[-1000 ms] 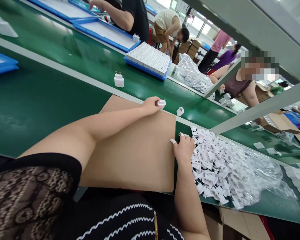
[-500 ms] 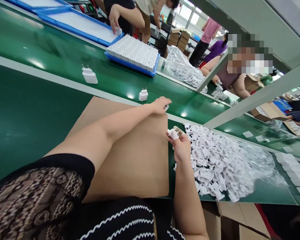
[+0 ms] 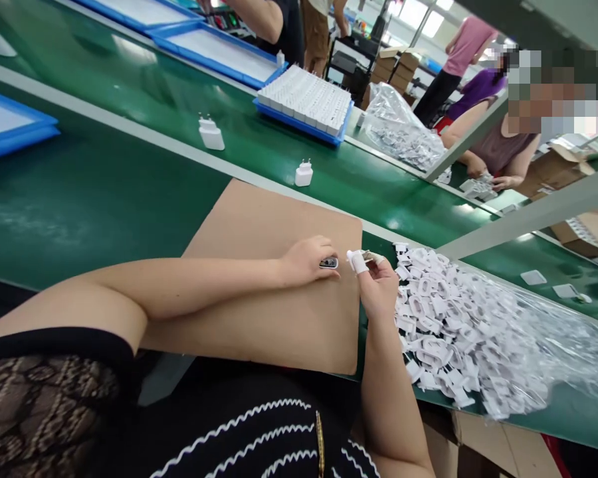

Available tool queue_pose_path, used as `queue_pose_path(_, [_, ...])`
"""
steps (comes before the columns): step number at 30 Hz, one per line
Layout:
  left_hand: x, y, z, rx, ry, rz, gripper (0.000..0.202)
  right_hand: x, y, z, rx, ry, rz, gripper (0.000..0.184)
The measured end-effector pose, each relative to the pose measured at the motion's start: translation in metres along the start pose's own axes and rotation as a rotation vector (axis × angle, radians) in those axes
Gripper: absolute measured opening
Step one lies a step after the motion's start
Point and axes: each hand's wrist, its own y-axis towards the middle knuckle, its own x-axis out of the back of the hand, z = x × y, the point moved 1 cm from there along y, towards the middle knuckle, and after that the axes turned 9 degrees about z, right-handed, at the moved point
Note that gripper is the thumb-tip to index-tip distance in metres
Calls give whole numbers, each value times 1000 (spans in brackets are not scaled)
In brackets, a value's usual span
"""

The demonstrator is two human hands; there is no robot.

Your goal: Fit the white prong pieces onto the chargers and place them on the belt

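Observation:
Over the brown cardboard sheet [image 3: 269, 318], my left hand [image 3: 306, 260] is closed around a white charger housing [image 3: 329, 263]. Its open end faces right and dark parts show inside. Just to the right, my right hand [image 3: 379, 282] pinches a small white plug cover [image 3: 351, 256] with thin metal pins; the fingers hide part of it. White coverings wrap some of that hand's fingertips. The two pieces are close but apart. Beside my right forearm lies a heap of loose white plug covers [image 3: 443, 318], partly in a clear plastic bag [image 3: 568, 338].
Two white chargers with pins up, one [image 3: 212, 135] farther left and another [image 3: 303, 174], stand on the green conveyor [image 3: 259, 159]. A blue tray [image 3: 346, 136] packed with chargers sits beyond. A slanted grey post [image 3: 523, 206] crosses at right. A co-worker's hands [image 3: 488, 180] handle white parts opposite.
My left hand has drawn back from the conveyor's edge to above the cardboard, bringing the charger housing near my right hand. The view has shifted left; a blue tray now shows at far left.

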Motion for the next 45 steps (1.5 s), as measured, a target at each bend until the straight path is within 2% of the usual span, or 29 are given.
queue_pose_path(3, [-3, -25, -6, 51, -173, -43, 64, -5, -3, 1, -40, 49, 94, 43])
queue_pose_path(4, [-3, -30, -6, 55, -239, -48, 66, -6, -3, 2, -60, 55, 115, 43])
queue_pose_path(8, [-3, -39, -2, 62, -417, -58, 27, -7, -8, 8, -60, 27, 252, 37])
queue_pose_path(11, [-4, -41, 0, 62, -467, -74, 31, -6, -12, 11, 84, -152, 280, 30])
queue_pose_path(14, [-5, -41, 1, 51, -518, -79, 27, -7, -16, 13, 342, -568, 233, 18])
queue_pose_path(16, [-4, -40, 1, 42, -529, -88, 22, -9, -18, 11, 475, -774, 264, 21])
queue_pose_path(18, [-4, -40, 1, 34, -519, -90, 20, -12, -17, 9, 525, -870, 305, 24])
queue_pose_path(24, [-3, -39, 3, 6, -500, -76, 20, -16, -13, 4, 516, -921, 369, 30])
queue_pose_path(28, [-1, -39, 3, 17, -499, -64, 21, -15, -14, 7, 569, -871, 326, 32])
queue_pose_path(33, [-1, -39, 4, 11, -496, -59, 20, -19, -14, 8, 522, -912, 345, 34])
queue_pose_path(38, [-2, -38, 5, -1, -498, -64, 20, -22, -13, 12, 534, -979, 364, 34])
queue_pose_path(45, [-2, -37, 8, 52, -551, -33, 24, -19, -5, 17, 431, -1104, 451, 40])
